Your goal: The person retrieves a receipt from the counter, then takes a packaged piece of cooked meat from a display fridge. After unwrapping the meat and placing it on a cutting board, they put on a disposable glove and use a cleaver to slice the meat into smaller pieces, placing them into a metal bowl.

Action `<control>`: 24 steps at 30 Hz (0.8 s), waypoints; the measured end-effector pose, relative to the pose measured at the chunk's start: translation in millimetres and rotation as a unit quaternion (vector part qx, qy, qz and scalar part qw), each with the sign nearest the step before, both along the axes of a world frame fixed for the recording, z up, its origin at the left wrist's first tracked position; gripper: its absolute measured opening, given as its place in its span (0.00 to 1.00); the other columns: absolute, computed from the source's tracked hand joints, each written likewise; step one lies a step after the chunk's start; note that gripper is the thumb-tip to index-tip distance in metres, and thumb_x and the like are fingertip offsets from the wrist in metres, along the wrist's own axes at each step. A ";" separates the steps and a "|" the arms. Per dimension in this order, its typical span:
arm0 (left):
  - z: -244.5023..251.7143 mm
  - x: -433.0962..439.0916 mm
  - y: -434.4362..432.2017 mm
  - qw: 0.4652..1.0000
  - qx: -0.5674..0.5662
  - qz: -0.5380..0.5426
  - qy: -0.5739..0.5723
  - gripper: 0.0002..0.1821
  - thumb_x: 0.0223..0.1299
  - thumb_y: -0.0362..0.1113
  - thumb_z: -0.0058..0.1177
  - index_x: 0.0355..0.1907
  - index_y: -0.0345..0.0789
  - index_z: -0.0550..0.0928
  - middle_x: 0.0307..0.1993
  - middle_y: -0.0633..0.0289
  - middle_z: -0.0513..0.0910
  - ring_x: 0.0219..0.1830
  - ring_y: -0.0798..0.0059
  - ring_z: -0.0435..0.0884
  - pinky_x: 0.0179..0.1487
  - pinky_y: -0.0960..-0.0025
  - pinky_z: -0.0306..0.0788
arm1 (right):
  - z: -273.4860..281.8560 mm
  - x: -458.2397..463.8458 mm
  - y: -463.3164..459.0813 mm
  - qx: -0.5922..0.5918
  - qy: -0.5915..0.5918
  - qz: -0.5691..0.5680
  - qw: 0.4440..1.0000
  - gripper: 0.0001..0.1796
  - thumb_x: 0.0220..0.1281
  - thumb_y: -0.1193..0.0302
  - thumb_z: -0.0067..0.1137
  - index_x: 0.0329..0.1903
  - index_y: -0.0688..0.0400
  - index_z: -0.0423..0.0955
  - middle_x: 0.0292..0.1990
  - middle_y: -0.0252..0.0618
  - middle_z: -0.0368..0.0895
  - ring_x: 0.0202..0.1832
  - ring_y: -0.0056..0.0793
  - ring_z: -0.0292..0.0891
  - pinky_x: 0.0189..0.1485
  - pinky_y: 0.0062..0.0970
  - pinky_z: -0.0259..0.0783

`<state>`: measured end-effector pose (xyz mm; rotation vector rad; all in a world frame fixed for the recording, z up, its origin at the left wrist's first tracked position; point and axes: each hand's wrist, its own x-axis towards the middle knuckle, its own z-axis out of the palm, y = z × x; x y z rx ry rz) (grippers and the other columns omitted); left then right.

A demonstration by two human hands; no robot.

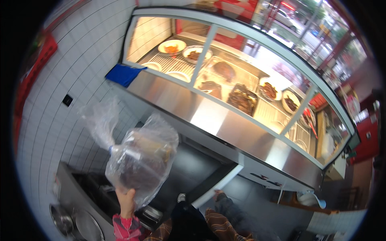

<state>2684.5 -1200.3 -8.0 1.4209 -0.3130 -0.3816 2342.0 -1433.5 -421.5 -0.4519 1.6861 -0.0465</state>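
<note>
My left hand [125,201], in a pink and red cuff, grips the lower side of a bulky clear plastic bag [144,162]. Dark and yellowish contents, perhaps food, show through the film. The bag's gathered neck is tied with a blue band and flares toward the tiled wall. What appears to be my right hand [219,192], small and blurred below a grey-blue sleeve, is by the white edge of an open door [217,186] under the counter. Its finger positions are unclear.
A lit glass display case [211,36] holds dishes of cooked food behind a steel counter [223,120]. A blue cloth [123,75] hangs at the counter's left end. At lower left stand a grey unit [68,180] with a dark recess and a steel pot [61,217].
</note>
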 end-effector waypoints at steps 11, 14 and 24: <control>8.8 -116.5 -61.3 0.893 0.265 -0.362 -0.022 0.29 0.39 0.27 0.66 0.50 0.27 0.74 0.42 0.56 0.76 0.41 0.73 0.75 0.44 0.70 0.71 | 342.0 3.3 -49.9 -0.517 -0.318 0.126 0.784 0.19 0.66 0.66 0.50 0.57 0.60 0.69 0.56 0.40 0.73 0.59 0.32 0.68 0.60 0.30 0.65; 22.1 -198.5 -107.5 0.820 0.186 -0.527 -0.121 0.24 0.39 0.27 0.65 0.44 0.26 0.77 0.31 0.58 0.82 0.32 0.75 0.79 0.39 0.71 0.73 | 412.8 -84.9 -29.4 -0.554 -0.205 0.300 0.749 0.20 0.65 0.64 0.51 0.56 0.59 0.70 0.52 0.43 0.73 0.56 0.35 0.69 0.59 0.31 0.64; 37.0 -542.5 -151.4 0.498 0.131 -0.857 -0.028 0.33 0.45 0.24 0.59 0.58 0.28 0.66 0.48 0.54 0.75 0.49 0.73 0.74 0.52 0.71 0.69 | 458.4 -457.4 92.4 -0.660 0.018 0.130 0.740 0.12 0.55 0.61 0.62 0.33 0.56 0.78 0.29 0.34 0.76 0.34 0.31 0.75 0.42 0.29 0.68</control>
